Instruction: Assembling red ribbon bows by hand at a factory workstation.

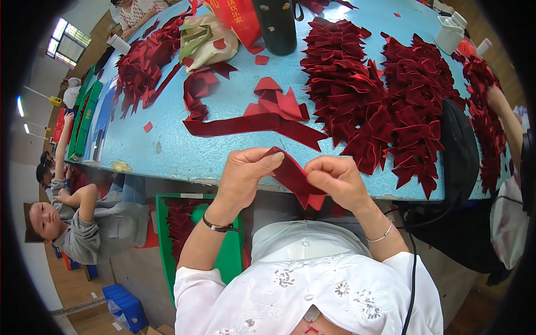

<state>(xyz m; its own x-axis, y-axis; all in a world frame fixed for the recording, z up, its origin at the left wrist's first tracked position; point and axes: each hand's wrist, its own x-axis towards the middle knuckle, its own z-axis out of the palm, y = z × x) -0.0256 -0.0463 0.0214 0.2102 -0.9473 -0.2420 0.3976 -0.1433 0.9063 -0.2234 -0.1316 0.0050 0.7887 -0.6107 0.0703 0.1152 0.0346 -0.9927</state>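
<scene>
Both of my hands hold one dark red velvet ribbon piece (295, 177) just in front of the blue table's near edge (184, 162). My left hand (245, 173) pinches its upper end with thumb and fingers. My right hand (336, 180) grips the lower folded part. On the table just beyond lies a long red ribbon strip with a folded bow shape (268, 114). A large heap of finished dark red bows (379, 106) fills the table to the right.
A dark cylindrical bottle (276, 25) and a beige bag (204, 42) stand at the table's far side, with another red ribbon pile (142, 64) at left. A green crate (184, 234) sits below the table. A person in grey (89, 223) sits left. A black bag (458, 151) hangs right.
</scene>
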